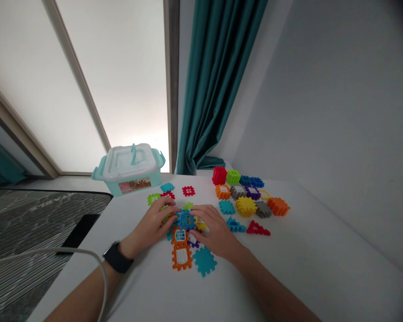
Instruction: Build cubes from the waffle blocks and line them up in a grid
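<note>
A blue interlocking building tile (185, 220) with a window cut-out is held between my two hands. My left hand (156, 220), with a dark watch on the wrist, grips its left side. From the right, my right hand (215, 229) has thumb and fingers curved around its other edge. Just below lie an orange window tile (180, 235) and another orange tile (182, 258) joined in line. A purple tile (192, 241) and a yellow tile (200, 223) show partly under my right hand. Flat beside the orange ones is a teal tile (204, 261).
Stacked tiles stand at the right: red (219, 175), lime (233, 177), yellow (246, 207), orange (278, 206). Blue (235, 225) and red triangular pieces (258, 228) lie nearer. Behind my left hand is a lidded teal box (130, 169). A cable (70, 250) crosses the lower left.
</note>
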The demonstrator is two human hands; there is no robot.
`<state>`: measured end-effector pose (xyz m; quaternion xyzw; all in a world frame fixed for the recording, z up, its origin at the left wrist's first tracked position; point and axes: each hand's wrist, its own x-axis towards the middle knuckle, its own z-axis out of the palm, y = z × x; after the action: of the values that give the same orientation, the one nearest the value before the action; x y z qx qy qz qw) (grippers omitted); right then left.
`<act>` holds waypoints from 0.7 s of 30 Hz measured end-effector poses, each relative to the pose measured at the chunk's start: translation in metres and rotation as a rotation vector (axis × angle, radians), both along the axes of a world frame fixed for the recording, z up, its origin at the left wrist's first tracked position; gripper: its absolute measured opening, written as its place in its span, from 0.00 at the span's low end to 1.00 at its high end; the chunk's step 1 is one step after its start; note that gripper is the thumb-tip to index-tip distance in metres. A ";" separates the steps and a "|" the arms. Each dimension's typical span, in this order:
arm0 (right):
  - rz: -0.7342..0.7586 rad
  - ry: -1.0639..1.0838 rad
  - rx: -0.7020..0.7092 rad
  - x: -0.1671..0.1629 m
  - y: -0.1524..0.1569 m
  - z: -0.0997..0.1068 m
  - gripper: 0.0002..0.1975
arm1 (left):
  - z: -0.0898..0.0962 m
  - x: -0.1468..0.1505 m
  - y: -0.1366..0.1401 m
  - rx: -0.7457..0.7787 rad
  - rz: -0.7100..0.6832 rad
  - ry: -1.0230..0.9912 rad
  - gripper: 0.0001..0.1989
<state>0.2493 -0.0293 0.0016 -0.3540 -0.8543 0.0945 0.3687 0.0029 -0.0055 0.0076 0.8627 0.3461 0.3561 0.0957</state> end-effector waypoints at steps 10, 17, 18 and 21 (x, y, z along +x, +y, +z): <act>-0.042 0.012 0.049 -0.002 -0.001 -0.001 0.18 | 0.001 0.002 -0.003 0.058 0.019 0.083 0.22; -0.059 -0.032 0.077 -0.002 -0.004 0.003 0.16 | -0.001 0.004 -0.004 0.151 0.034 0.067 0.23; -0.064 -0.035 0.081 -0.002 -0.004 0.003 0.16 | -0.001 0.005 -0.004 0.156 0.037 0.065 0.23; -0.089 -0.041 0.102 -0.002 -0.006 0.003 0.14 | -0.001 0.008 -0.005 0.171 0.043 0.070 0.22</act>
<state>0.2477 -0.0348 0.0047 -0.3743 -0.8488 0.0272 0.3724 0.0112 -0.0103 0.0068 0.8719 0.3361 0.3562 0.0019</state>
